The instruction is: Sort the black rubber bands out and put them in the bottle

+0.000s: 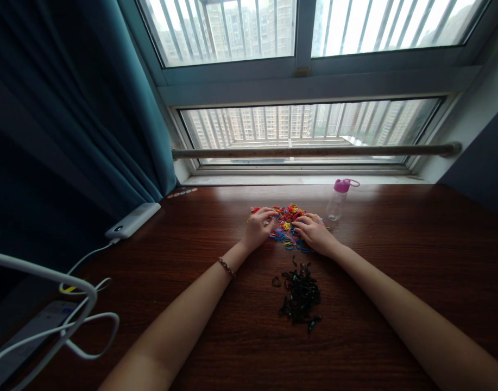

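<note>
A loose pile of small colourful rubber bands (pixel 287 216), red, yellow, blue and pink, lies on the dark wooden table. At its left side is my left hand (pixel 260 227), fingers bent over the bands with the thumb apart from them. My right hand (pixel 314 233) rests palm down on the pile's right side, fingers spread and touching the bands. Nothing shows gripped in either hand, though the fingertips partly cover the bands. Nearer to me, between my forearms, sits a separate heap of black rubber bands (pixel 301 293), with a few strays at its edges.
Behind my right hand stands a clear bottle (pixel 336 205) with a pink lid. On the left are a white power strip or adapter (pixel 133 220), white cables (pixel 94 298) and a phone-like device (pixel 32 339). A blue curtain (pixel 122 108) and a barred window border the wooden table (pixel 395 228).
</note>
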A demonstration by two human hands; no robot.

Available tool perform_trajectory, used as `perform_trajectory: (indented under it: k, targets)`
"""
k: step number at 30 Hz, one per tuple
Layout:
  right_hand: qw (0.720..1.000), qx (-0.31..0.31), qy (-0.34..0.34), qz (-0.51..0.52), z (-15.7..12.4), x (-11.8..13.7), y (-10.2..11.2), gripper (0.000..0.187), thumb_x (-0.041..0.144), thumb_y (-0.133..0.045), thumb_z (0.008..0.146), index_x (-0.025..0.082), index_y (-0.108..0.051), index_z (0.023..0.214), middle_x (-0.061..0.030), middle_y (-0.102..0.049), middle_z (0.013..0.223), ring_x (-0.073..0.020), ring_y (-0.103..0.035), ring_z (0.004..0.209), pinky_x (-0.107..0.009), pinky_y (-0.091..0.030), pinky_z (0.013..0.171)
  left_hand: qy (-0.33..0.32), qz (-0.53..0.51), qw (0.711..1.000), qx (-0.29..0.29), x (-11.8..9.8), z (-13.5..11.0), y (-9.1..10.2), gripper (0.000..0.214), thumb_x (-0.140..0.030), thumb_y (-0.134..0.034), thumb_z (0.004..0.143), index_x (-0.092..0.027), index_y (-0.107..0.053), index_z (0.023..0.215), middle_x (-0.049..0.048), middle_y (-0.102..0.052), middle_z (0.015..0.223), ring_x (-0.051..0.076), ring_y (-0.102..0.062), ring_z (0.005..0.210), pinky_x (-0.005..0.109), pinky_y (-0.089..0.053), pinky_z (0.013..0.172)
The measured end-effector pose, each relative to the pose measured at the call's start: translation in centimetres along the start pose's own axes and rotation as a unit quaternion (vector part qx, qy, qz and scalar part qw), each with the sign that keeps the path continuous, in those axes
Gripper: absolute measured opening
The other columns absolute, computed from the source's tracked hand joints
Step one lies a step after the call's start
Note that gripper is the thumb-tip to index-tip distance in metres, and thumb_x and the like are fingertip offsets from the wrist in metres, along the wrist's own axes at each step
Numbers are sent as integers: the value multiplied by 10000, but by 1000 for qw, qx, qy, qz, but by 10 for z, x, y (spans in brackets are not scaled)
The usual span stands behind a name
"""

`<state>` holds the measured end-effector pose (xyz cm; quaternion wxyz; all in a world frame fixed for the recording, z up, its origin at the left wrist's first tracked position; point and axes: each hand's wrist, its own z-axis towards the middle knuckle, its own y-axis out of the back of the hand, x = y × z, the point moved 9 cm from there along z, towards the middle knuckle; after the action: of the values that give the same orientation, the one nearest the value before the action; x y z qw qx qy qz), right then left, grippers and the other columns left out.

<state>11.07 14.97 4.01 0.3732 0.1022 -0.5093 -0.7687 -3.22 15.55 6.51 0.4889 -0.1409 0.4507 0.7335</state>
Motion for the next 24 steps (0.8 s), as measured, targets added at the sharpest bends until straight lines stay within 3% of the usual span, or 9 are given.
perform_trajectory:
  k: [3, 7, 9, 13, 16, 19, 21, 24]
  targets:
    - [1000, -7, -5, 23, 1, -4, 0, 282, 301, -402, 859, 226, -603, 1042, -56, -596, 1067, -241, -433, 1071, -472, -289, 943, 75, -137, 978, 137, -7, -5, -29, 191, -270, -612, 710, -110, -644, 810, 68, -633, 820, 161, -584, 778, 285, -473, 734]
    - [989, -81, -46, 115, 4, -13, 20, 249, 272, -434, 839, 190, -643, 947, -73, -623, 983, -202, -517, 976, -368, -389, 879, 120, -240, 895, 356, -39, -31, -68, 228, -273, -684, 635, -102, -646, 781, 40, -638, 747, 130, -578, 692, 233, -463, 661]
    - [974, -116, -90, 170, 2, -21, 30, 214, 298, -503, 797, 180, -657, 886, -72, -640, 918, -192, -564, 888, -331, -435, 811, 115, -241, 871, 412, -57, -41, -76, 247, -267, -697, 622, -109, -650, 806, 34, -640, 749, 122, -572, 679, 212, -451, 636]
    - [926, -138, -200, 290, -4, -43, 30, 215, 348, -600, 705, 160, -661, 789, -58, -664, 769, -182, -610, 716, -305, -477, 679, 54, -183, 853, 486, -86, -53, -84, 202, -285, -667, 663, -122, -673, 783, 31, -642, 706, 106, -551, 626, 181, -407, 570]
    - [871, -126, -261, 397, -6, -54, 24, 226, 345, -653, 640, 147, -646, 748, -50, -662, 704, -173, -616, 664, -288, -485, 625, 9, -149, 853, 500, -95, -55, -84, 204, -308, -669, 661, -129, -682, 758, 25, -632, 678, 98, -532, 594, 175, -379, 533]
    - [815, -58, -280, 504, -2, -51, 21, 268, 333, -690, 598, 141, -638, 778, -38, -661, 702, -133, -608, 605, -254, -490, 585, -9, -117, 868, 482, -86, -48, -80, 235, -342, -681, 641, -117, -680, 712, 17, -613, 648, 93, -514, 578, 176, -359, 516]
    - [801, 45, -265, 536, 1, -35, 20, 273, 314, -706, 585, 126, -644, 773, -30, -654, 663, -107, -595, 561, -224, -489, 561, 2, -82, 902, 424, -69, -34, -72, 268, -372, -634, 687, -106, -667, 681, 11, -593, 611, 90, -498, 560, 179, -347, 503]
    - [777, 270, -208, 529, -7, 10, 15, 271, 294, -712, 578, 95, -657, 755, -30, -643, 604, -109, -603, 546, -203, -492, 539, 2, 15, 971, 238, -43, -7, -44, 299, -352, -502, 798, -110, -641, 694, 22, -587, 633, 107, -505, 600, 205, -380, 561]
